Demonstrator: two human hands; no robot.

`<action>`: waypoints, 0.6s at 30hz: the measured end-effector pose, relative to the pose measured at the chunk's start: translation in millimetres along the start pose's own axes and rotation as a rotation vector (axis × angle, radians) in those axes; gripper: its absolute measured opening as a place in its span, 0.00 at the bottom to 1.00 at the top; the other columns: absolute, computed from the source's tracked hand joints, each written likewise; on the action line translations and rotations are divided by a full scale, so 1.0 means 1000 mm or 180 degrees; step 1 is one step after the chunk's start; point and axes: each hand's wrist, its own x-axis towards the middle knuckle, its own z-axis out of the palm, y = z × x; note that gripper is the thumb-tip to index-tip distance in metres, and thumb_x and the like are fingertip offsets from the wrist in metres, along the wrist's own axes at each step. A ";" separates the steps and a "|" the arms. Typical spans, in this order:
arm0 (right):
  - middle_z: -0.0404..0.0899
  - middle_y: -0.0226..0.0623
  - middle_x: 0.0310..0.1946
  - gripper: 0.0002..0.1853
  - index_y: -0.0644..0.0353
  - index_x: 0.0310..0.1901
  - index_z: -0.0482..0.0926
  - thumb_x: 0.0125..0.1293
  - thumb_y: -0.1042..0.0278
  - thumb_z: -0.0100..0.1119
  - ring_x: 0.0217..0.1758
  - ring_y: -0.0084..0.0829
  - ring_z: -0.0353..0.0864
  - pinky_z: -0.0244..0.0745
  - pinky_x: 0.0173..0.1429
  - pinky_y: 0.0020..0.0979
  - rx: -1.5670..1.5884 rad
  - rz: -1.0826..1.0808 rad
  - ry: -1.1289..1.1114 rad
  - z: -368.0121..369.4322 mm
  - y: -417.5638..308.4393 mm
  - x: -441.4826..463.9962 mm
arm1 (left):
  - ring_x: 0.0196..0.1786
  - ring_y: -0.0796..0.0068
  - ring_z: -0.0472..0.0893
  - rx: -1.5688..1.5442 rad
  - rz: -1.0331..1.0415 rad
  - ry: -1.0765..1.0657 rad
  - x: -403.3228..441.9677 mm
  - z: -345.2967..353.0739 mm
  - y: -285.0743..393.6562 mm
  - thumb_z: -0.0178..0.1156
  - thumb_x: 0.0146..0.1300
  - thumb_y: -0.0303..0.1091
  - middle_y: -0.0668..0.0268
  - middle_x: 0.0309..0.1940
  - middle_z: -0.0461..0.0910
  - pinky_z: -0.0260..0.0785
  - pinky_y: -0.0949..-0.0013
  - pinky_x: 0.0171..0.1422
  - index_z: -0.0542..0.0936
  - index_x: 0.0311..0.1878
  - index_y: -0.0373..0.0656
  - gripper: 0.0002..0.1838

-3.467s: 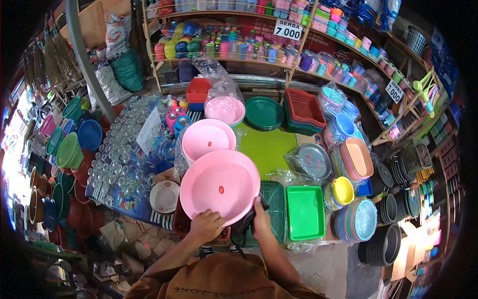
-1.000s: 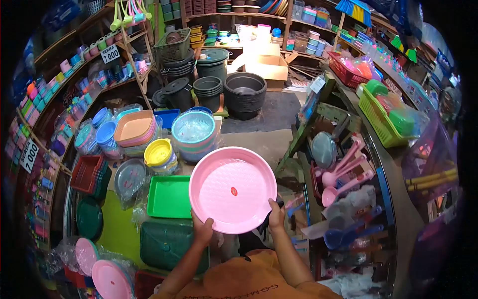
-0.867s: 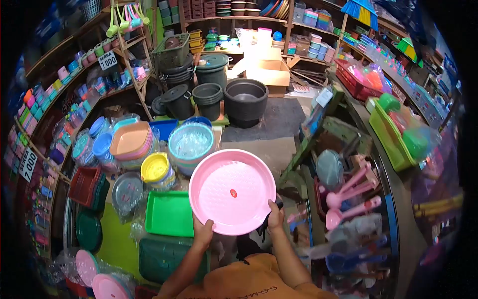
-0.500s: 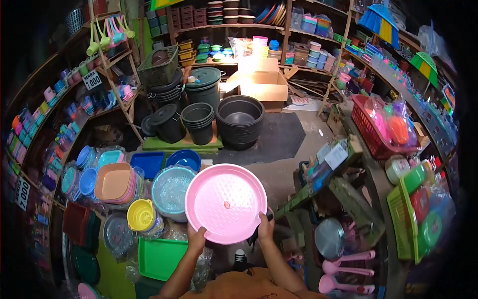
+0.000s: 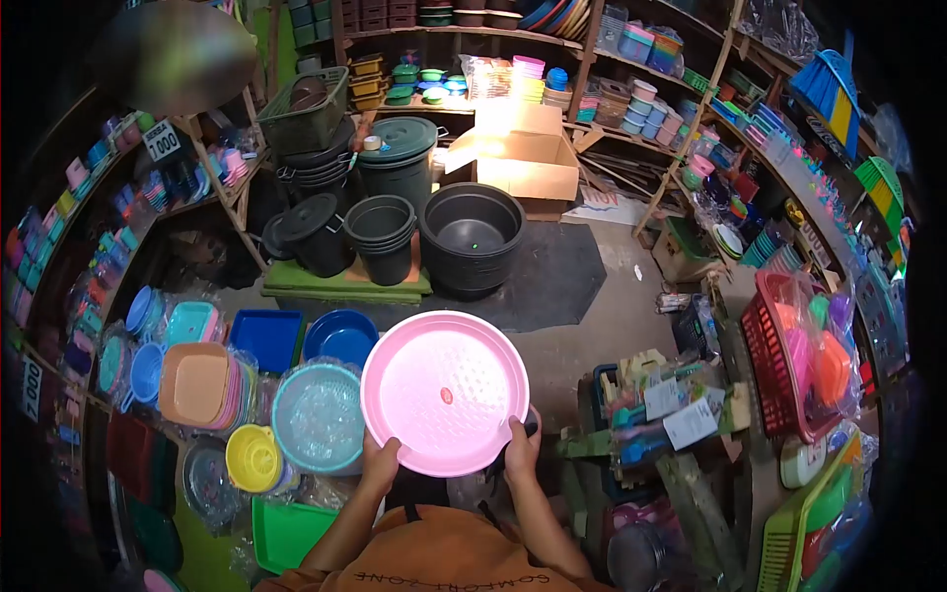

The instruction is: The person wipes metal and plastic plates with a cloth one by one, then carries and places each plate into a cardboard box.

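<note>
A round pink basin (image 5: pixel 446 393) with a small red sticker is held out in front of my body, its inside facing up toward me. My left hand (image 5: pixel 380 466) grips its lower left rim, thumb over the edge. On the lower right rim, my right hand (image 5: pixel 522 451) is closed, with something dark beside its fingers. Left of the basin stands a stack of light blue round baskets (image 5: pixel 318 419) in plastic wrap. A yellow basket (image 5: pixel 254 460) and a green tray (image 5: pixel 291 533) lie below that.
Large black tubs (image 5: pixel 473 237) and lidded bins (image 5: pixel 397 158) stand ahead, with an open cardboard box (image 5: pixel 523 166) behind. A red basket (image 5: pixel 779 355) of wrapped goods is on the right stand. Shelves line both sides; grey floor (image 5: pixel 617 296) shows between.
The view has swung rightward and moved nearer the black tubs, so the left-hand stacks sit further left. Both hands still hold the pink basin. A blurred round shape has appeared at upper left.
</note>
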 end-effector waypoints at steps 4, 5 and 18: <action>0.71 0.42 0.50 0.22 0.60 0.58 0.65 0.61 0.73 0.53 0.52 0.30 0.70 0.63 0.58 0.29 -0.0030 -0.0078 0.0095 0.016 -0.004 0.040 | 0.55 0.64 0.73 0.0052 -0.0078 -0.0206 0.057 0.016 -0.005 0.48 0.49 0.19 0.55 0.53 0.71 0.66 0.66 0.58 0.60 0.61 0.33 0.31; 0.71 0.42 0.50 0.22 0.60 0.58 0.65 0.61 0.73 0.53 0.52 0.30 0.70 0.63 0.58 0.29 -0.0002 -0.0121 0.0147 0.022 -0.008 0.049 | 0.55 0.64 0.73 0.0101 -0.0139 -0.0256 0.074 0.023 -0.003 0.48 0.49 0.18 0.56 0.52 0.72 0.66 0.67 0.58 0.61 0.60 0.33 0.30; 0.71 0.42 0.51 0.23 0.60 0.59 0.64 0.62 0.73 0.52 0.51 0.29 0.70 0.64 0.58 0.28 -0.0002 -0.0409 0.1438 0.032 -0.034 0.148 | 0.53 0.66 0.74 0.0434 -0.0411 -0.1558 0.226 0.145 0.028 0.49 0.50 0.19 0.57 0.50 0.74 0.63 0.69 0.59 0.66 0.59 0.34 0.28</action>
